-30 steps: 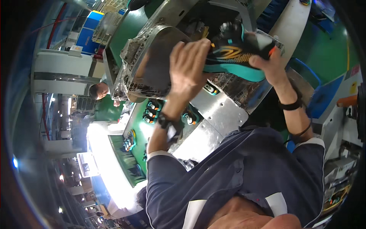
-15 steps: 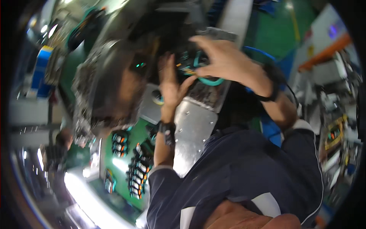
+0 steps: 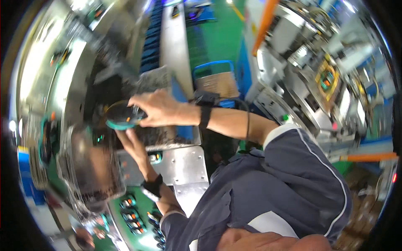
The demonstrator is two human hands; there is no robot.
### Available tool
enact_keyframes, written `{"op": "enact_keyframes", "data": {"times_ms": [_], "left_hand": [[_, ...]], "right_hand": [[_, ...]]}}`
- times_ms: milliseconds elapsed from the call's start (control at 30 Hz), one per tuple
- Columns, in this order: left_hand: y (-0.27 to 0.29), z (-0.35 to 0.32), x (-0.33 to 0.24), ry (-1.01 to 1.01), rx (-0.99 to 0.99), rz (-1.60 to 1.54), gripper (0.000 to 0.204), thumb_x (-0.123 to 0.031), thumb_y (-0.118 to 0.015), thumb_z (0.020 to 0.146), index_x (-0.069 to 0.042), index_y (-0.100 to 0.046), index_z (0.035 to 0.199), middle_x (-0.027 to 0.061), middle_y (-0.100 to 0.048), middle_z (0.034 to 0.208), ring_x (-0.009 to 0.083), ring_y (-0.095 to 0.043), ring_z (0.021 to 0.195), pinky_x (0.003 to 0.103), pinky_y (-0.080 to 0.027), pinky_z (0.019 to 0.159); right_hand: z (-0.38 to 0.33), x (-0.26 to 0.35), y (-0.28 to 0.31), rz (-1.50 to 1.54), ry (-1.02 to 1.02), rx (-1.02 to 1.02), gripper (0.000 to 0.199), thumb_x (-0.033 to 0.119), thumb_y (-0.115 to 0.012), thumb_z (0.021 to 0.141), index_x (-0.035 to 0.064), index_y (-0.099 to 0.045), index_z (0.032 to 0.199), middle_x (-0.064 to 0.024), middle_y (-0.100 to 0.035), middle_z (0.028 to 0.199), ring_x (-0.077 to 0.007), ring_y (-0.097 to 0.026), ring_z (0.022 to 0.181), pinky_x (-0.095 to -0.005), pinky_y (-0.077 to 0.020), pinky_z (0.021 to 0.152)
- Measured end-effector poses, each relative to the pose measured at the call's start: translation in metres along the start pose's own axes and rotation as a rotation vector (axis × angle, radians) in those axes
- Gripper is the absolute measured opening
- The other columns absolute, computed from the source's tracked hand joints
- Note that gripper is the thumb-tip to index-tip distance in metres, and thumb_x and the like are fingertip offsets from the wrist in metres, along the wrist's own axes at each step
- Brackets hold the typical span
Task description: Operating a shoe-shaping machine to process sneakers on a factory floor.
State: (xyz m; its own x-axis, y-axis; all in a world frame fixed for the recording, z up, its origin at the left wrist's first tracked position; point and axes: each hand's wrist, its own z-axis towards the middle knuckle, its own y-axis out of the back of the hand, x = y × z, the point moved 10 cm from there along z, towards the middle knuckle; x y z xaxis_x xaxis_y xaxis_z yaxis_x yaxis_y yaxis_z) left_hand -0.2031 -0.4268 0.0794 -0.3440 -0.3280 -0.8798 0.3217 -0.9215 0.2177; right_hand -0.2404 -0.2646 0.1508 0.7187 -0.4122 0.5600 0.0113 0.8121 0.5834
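Over at about 9 o'clock from the middle of the view, the right hand point(image 3: 157, 109) has its fingers curled around the rim of a dark shoe piece with a teal edge point(image 3: 122, 117), gripping it from above. The left hand point(image 3: 135, 144) sits right under it, fingers stretched out flat and touching the underside, so the piece is sandwiched between both hands. Both wrists wear black bands.

Around them it's pretty crowded. Below the hands, toward 6 o'clock, a shiny metal plate point(image 3: 184, 167) with bolt holes is touching the left forearm's side. At 7 o'clock there's a green control panel point(image 3: 138, 217) with rows of small buttons, partly covered by the left arm. A big rounded metal housing point(image 3: 90, 171) sits at 8 o'clock, just beside the left hand. Up at 12 o'clock, a blue-framed bin point(image 3: 215, 81) with something tan inside shows behind the right wrist, and the green floor point(image 3: 213, 37) runs up past it. Machinery with wires fills the 2 to 3 o'clock side.

The person's dark blue jacket point(image 3: 276, 188) blocks most of the lower right.

The whole left side is badly smeared by motion blur, so what the shoe piece rests against can't be made out, and the dark area behind it at 10 o'clock is just a blob. Fingertips of the right hand are partly hidden by the piece.
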Motion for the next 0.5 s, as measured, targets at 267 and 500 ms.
{"op": "enact_keyframes", "data": {"times_ms": [267,500], "left_hand": [[-0.198,-0.080,-0.089,0.094,0.243,-0.437,0.044,-0.036,-0.043,0.102,0.004,-0.054,0.117,0.0082,-0.059,0.102,0.0148,-0.057,0.094,0.030,-0.048,0.077],[-0.440,-0.197,-0.196,0.035,0.900,-0.294,0.034,-0.026,-0.048,0.101,0.004,-0.058,0.113,0.0049,-0.061,0.100,0.0129,-0.055,0.092,0.029,-0.045,0.082]], "right_hand": [[-0.166,-0.024,0.177,0.487,-0.419,-0.426,0.062,0.025,-0.084,0.070,0.0052,-0.054,0.121,-0.0103,-0.064,0.105,-0.0183,-0.063,0.098,-0.0315,-0.0491,0.085],[-0.396,-0.053,0.364,0.131,-0.622,-0.970,0.052,0.010,-0.080,0.071,0.0015,-0.057,0.117,-0.0049,-0.064,0.103,-0.0122,-0.059,0.095,-0.0268,-0.0467,0.088]]}}
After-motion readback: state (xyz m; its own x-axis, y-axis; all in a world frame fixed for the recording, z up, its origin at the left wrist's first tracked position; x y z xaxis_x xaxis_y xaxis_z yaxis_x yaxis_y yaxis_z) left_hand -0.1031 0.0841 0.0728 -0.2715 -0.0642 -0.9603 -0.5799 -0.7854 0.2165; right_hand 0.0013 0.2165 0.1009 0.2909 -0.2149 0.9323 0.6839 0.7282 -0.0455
